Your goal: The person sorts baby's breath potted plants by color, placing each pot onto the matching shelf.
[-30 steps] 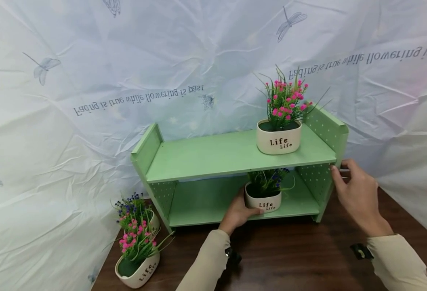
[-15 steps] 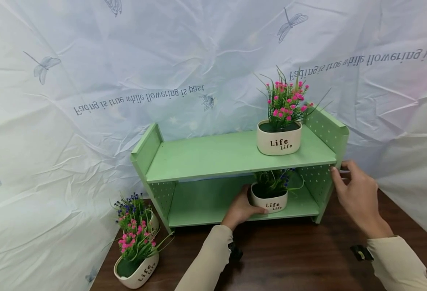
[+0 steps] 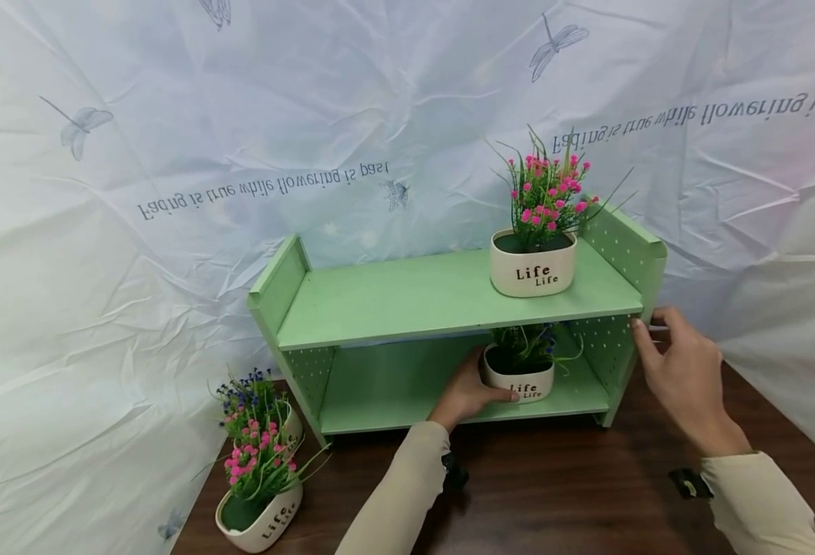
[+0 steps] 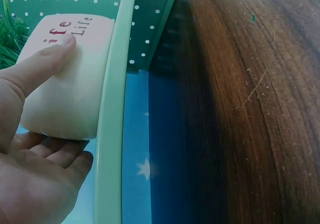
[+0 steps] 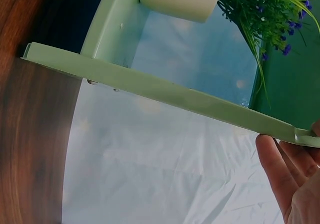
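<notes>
A white oval "Life" flowerpot point(image 3: 525, 385) with blue-purple flowers stands upright toward the right on the lower board of a green two-tier shelf point(image 3: 379, 301). My left hand point(image 3: 464, 395) holds this pot from its left side. In the left wrist view the thumb lies across the lettering on the pot point(image 4: 75, 97), while the fingers curl at its side. The upper board hides part of the plant's top. My right hand point(image 3: 685, 378) grips the front edge of the shelf's right side panel; in the right wrist view the fingertips point(image 5: 265, 143) meet that edge.
On the upper board, at the right, stands a white pot point(image 3: 532, 266) with pink flowers. Two more pots are on the dark wooden table point(image 3: 553, 493) left of the shelf: a pink-flowered one point(image 3: 261, 516) in front, a blue-flowered one point(image 3: 292, 424) behind. A printed cloth point(image 3: 171, 116) hangs behind.
My left hand has slid the blue-flowered pot to the right along the lower board. My right hand has kept its place on the side panel.
</notes>
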Available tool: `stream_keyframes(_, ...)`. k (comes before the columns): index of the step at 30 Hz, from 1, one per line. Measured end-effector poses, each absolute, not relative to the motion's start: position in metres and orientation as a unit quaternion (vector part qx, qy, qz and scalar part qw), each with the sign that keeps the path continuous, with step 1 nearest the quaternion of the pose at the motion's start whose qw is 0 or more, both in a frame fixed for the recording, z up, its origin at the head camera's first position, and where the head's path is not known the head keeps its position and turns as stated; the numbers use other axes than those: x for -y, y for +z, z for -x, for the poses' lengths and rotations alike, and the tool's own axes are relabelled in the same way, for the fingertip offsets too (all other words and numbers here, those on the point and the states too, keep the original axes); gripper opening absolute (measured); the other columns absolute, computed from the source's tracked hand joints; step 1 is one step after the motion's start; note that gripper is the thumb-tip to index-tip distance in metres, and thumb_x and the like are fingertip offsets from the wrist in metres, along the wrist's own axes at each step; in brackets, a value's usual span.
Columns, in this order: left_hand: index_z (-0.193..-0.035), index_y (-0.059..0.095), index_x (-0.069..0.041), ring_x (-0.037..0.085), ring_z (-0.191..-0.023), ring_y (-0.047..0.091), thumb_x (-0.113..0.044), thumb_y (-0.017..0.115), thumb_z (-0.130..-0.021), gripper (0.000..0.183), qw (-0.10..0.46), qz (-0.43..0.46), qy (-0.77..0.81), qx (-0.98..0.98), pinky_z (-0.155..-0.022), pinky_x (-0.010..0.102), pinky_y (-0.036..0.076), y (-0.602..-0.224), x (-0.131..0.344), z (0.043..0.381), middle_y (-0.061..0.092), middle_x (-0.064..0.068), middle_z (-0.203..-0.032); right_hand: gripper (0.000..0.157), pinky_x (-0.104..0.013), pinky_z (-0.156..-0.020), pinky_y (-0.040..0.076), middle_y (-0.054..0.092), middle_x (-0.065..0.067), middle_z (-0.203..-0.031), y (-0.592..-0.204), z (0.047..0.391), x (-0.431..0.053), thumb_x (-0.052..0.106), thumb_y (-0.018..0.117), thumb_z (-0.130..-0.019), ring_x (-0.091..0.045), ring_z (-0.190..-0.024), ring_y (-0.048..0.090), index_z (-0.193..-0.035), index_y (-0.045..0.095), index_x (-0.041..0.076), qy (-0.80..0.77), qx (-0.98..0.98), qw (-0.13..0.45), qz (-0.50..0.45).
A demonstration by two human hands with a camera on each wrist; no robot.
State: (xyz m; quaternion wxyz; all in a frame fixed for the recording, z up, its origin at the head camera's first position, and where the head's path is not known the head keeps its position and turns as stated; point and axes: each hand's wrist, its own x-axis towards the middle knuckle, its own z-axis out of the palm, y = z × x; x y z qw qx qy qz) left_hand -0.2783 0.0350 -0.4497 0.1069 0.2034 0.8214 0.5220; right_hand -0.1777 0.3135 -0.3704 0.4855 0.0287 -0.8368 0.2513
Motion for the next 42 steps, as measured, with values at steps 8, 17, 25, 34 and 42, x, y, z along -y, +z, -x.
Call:
stream_keyframes(8,-0.161,0.041,-0.023,0.024,-0.135,0.056,-0.023,0.095,-0.081,0.097,0.116,-0.208,0.536,-0.81,-0.109,0.044,0.048,-0.449,-0.039,0.279,0.055,0.0,-0.149,0.017,-0.037,-0.062,0.042,0.073,-0.033,-0.088,-0.371,0.176,-0.312,0.0,0.073,-0.094,-0.053,-0.073,0.069,-0.107,0.065,-0.009,0.251,0.84,0.48,-0.026)
stream_keyframes(17,-0.164,0.039,-0.02,0.023,-0.137,0.055,-0.025,0.096,-0.081,0.101,0.112,-0.215,0.518,-0.82,-0.11,0.043,0.048,-0.449,-0.041,0.281,0.054,0.001,-0.153,0.017,-0.057,-0.061,0.041,0.072,-0.033,-0.087,-0.373,0.176,-0.312,0.0,0.073,-0.094,-0.053,-0.072,0.068,-0.107,0.065,-0.009,0.247,0.838,0.486,-0.024)
stream_keyframes(25,-0.163,0.04,-0.02,0.023,-0.136,0.056,-0.023,0.096,-0.081,0.1,0.115,-0.219,0.52,-0.817,-0.109,0.042,0.049,-0.45,-0.043,0.281,0.056,0.0,-0.151,0.018,-0.064,-0.062,0.042,0.072,-0.034,-0.087,-0.373,0.177,-0.312,-0.001,0.073,-0.095,-0.053,-0.069,0.067,-0.108,0.065,-0.009,0.25,0.838,0.484,-0.028)
stream_keyframes(34,-0.163,0.04,-0.019,0.022,-0.134,0.057,-0.023,0.096,-0.08,0.101,0.116,-0.222,0.519,-0.817,-0.108,0.041,0.049,-0.448,-0.046,0.282,0.057,0.001,-0.149,0.018,-0.069,-0.063,0.043,0.071,-0.035,-0.087,-0.373,0.177,-0.313,0.0,0.072,-0.095,-0.055,-0.071,0.067,-0.109,0.065,-0.009,0.25,0.837,0.486,-0.025)
stream_keyframes(42,-0.163,0.04,-0.019,0.022,-0.136,0.056,-0.025,0.096,-0.079,0.101,0.119,-0.217,0.523,-0.815,-0.109,0.04,0.049,-0.448,-0.047,0.282,0.056,0.0,-0.15,0.017,-0.07,-0.065,0.042,0.072,-0.034,-0.088,-0.371,0.178,-0.312,0.001,0.072,-0.096,-0.056,-0.074,0.067,-0.109,0.065,-0.009,0.256,0.835,0.486,-0.025)
